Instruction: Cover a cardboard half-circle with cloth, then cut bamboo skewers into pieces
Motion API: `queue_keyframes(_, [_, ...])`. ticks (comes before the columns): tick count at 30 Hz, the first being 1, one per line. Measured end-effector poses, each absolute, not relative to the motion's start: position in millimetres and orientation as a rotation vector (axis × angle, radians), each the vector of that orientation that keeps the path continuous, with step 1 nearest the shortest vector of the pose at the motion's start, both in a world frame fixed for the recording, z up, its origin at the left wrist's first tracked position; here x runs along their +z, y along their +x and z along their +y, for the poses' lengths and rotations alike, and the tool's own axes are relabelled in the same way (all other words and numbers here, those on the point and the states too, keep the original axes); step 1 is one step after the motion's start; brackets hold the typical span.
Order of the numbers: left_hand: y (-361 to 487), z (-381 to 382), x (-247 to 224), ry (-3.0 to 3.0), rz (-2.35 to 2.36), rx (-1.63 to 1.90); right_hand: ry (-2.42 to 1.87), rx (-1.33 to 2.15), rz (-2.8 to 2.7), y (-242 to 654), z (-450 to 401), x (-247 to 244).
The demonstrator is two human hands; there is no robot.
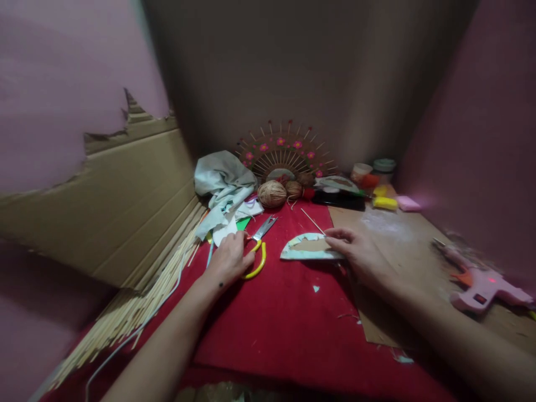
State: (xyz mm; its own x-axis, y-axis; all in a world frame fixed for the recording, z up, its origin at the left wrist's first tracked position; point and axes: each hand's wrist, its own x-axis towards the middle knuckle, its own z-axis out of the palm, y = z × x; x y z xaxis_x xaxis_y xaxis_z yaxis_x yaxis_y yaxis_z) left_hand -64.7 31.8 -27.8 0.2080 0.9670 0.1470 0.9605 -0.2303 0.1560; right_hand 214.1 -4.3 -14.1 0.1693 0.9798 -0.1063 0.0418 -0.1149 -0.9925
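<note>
My left hand is closed at the yellow-handled scissors, with its fingers on one handle loop. The blades point away from me over the red cloth, slightly apart at the tips. Between thumb and fingers, my right hand grips the right end of a half-round cardboard piece. Pale blue-white fabric is folded over that piece's edge, and brown cardboard shows in its middle. A thin stick lies just behind it, reaching toward my right fingers.
Thin sticks and a large cardboard sheet flank the left. Crumpled fabric, a yarn ball and a decorated fan-shaped piece are at the back. A pink glue gun rests on cardboard at right.
</note>
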Motion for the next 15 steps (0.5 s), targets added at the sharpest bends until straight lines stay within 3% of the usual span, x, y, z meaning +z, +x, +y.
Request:
queue_keyframes(9, [-64, 26, -23, 2.411, 1.953, 0.321, -1.479, 0.547, -1.51, 225, -13, -1])
queue_keyframes(15, [-63, 21, -24, 2.392, 2.016, 0.377, -1.463, 0.548, -1.447, 230, -17, -1])
